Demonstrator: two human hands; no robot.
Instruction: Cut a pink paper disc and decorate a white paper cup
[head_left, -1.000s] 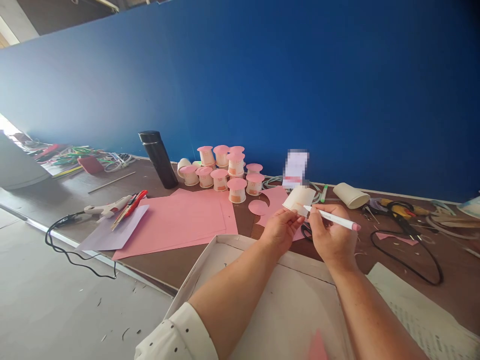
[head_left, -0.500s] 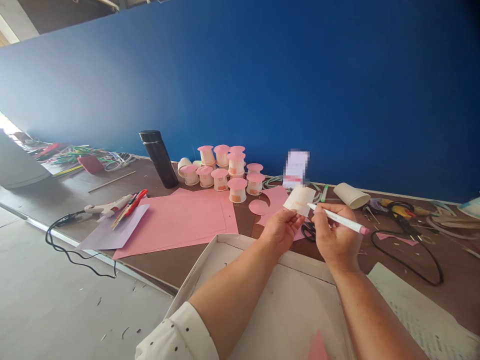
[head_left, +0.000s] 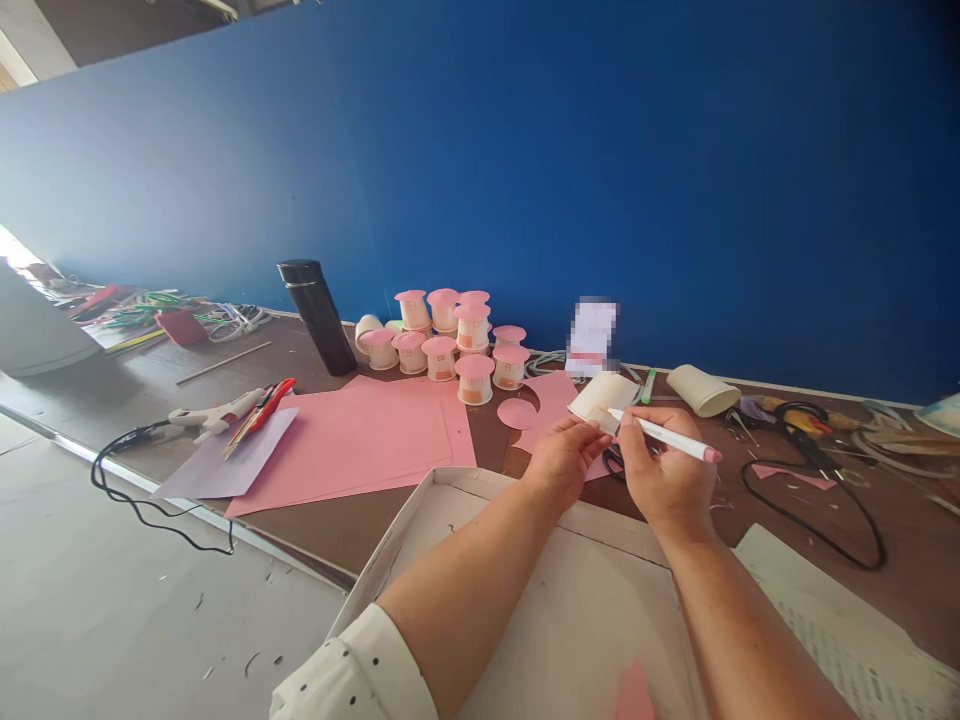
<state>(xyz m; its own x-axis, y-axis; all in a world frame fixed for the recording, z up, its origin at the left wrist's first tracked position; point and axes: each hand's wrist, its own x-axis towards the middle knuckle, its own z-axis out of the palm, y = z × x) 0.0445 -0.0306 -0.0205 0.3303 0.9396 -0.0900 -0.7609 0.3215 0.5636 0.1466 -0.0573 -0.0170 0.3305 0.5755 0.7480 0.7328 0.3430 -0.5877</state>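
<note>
In the left hand (head_left: 561,462), partly covered cup (head_left: 610,391), marker (head_left: 669,436) lettering illegible

1 head-worn view, forward and down across the table (head_left: 337,530).

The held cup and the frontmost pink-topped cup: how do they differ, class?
The held cup is tilted in the left hand; the pink-topped cup stands rim-down on the table. The pink-topped cup wears a pink disc; the held cup shows none. Both are pale cups.

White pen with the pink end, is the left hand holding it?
No, the right hand holds the white pen, while the left hand holds a paper cup.
</note>
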